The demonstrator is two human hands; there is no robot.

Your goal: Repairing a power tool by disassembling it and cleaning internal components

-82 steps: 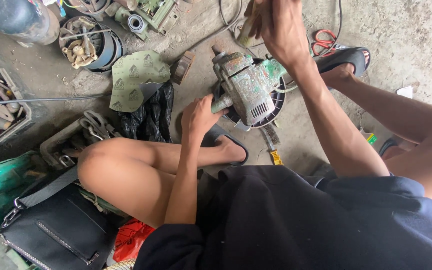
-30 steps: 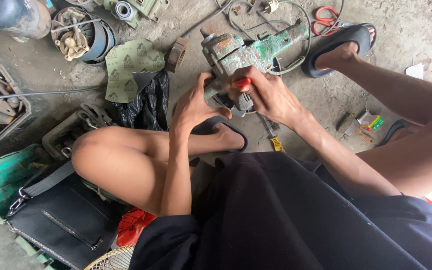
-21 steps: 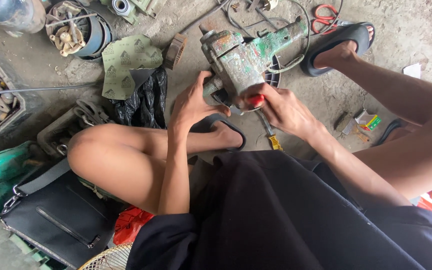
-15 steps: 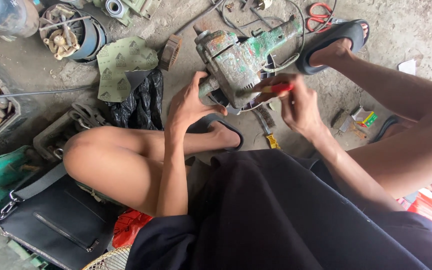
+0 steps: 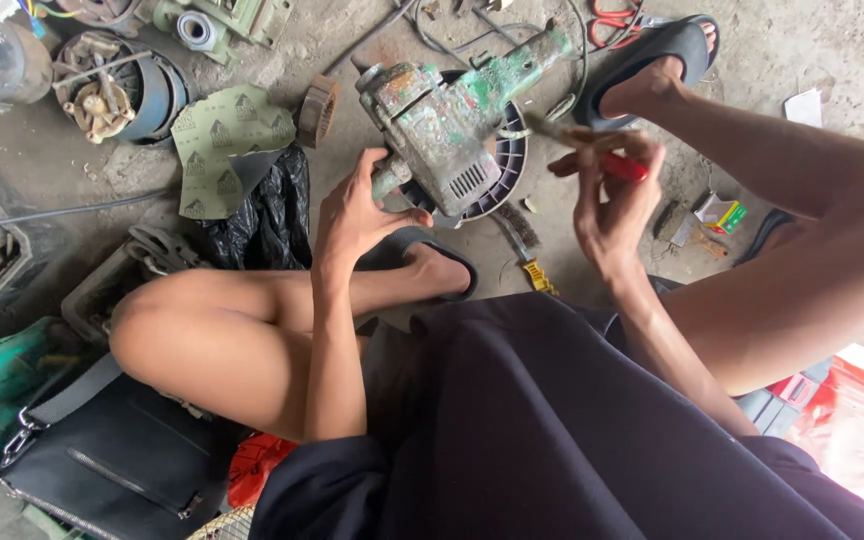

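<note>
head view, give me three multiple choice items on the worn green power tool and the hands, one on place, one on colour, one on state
1. Where does the worn green metal power tool lie?
A. on the concrete floor between the feet
B. on the black bag
C. in a bucket

2. What colour is the handle of the small tool in the right hand?
A. blue
B. red
C. white

3. What is the left hand doing?
A. resting on the knee
B. holding scissors
C. gripping the power tool's lower end

Answers:
1 A, it rests on the floor in front of the black sandal.
2 B, red shows between the fingers.
3 C, its fingers wrap the tool's near end.
</note>
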